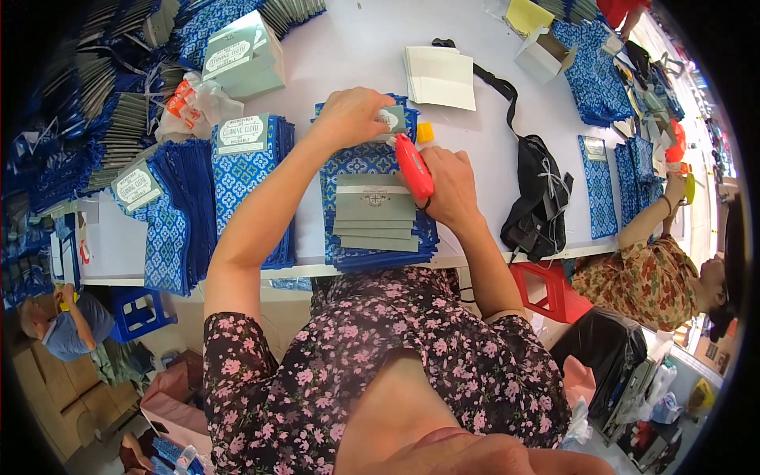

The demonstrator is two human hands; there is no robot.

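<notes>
Red tagging gun [414, 166] gripped in right hand [453, 186], nozzle aimed at grey-green card label [391, 119] pinched by left hand [350, 116] atop blue patterned cloth stack [364, 162] near the worktop's [356, 55] front edge, grey cards [374, 212] fanned below.

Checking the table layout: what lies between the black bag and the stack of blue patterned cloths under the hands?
In the head view, the right hand with its red tagging tool lies between the black bag and the stack of blue patterned cloths.
</notes>
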